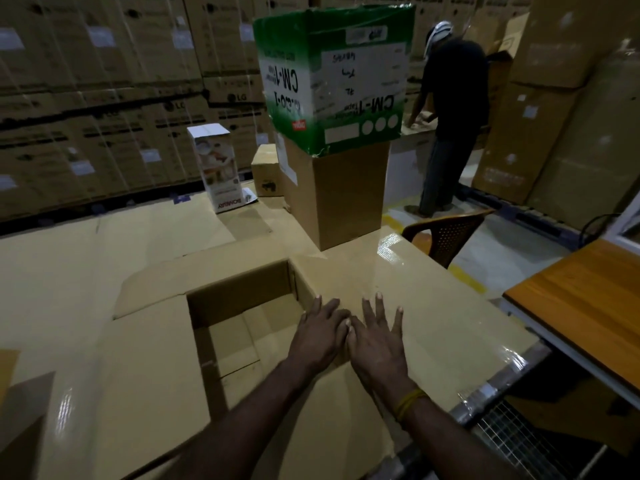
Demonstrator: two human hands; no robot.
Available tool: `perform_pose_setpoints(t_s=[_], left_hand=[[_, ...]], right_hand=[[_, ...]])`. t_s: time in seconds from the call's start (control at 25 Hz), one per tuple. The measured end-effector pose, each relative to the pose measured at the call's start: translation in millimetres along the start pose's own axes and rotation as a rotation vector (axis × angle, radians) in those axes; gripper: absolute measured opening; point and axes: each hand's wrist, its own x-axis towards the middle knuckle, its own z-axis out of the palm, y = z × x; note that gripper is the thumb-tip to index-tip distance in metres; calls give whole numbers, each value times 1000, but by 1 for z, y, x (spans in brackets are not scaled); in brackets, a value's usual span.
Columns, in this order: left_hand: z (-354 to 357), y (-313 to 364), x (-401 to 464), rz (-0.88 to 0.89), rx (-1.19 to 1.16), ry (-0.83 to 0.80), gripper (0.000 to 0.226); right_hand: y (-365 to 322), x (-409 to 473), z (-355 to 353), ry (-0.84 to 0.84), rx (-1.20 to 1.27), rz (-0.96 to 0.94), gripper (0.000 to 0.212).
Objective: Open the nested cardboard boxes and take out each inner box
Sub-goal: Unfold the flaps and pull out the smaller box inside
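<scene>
A large brown cardboard box (239,306) stands open in front of me with its flaps spread outward; its inside shows only folded bottom flaps. My left hand (320,332) and my right hand (377,341) lie side by side, fingers straight, pressing flat on the box's right flap (346,282). A yellow band circles my right wrist. Farther back a tall plain brown box (343,195) stands upright, with a green and white box (332,77) sitting upside down on top of it.
A white printed carton (216,168) and a small brown box (265,171) stand behind. Stacked cartons (104,81) fill the back wall. A person (450,116) works at the right rear. A brown plastic chair (446,233) and a wooden tabletop (585,299) are on my right.
</scene>
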Motion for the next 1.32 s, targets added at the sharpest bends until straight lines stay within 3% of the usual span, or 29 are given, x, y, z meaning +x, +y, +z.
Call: perform_pose_setpoints(t_s=[0.2,0.4,0.64,0.84,1.0,1.2,1.32], left_hand=[[3,5,-4,-37,-35,54,41],[-1,8,-36,-356,-10,64,57],[-26,-15,-102,-758,208,-43,86],[-48,-24,-150,-947,324,-18,78],[-65,-27,-180,-1003,332,-8,68],[-85,-34,-197,-1050,385,141,84],[-100,-45,-210,-1053,493,345,84]], right_hand=[[6,12,-5,-132,62,-135,51],[-12,16,-8,-18,63,-126,55],[-90,27,5,-80,138,-496,62],[-147,31,10,-221,190,-781,62],[-183,27,4,-274,203,-874,69],[-217,21,-19,-210,376,-909,74],[-244,21,-38,-153,475,-946,79]])
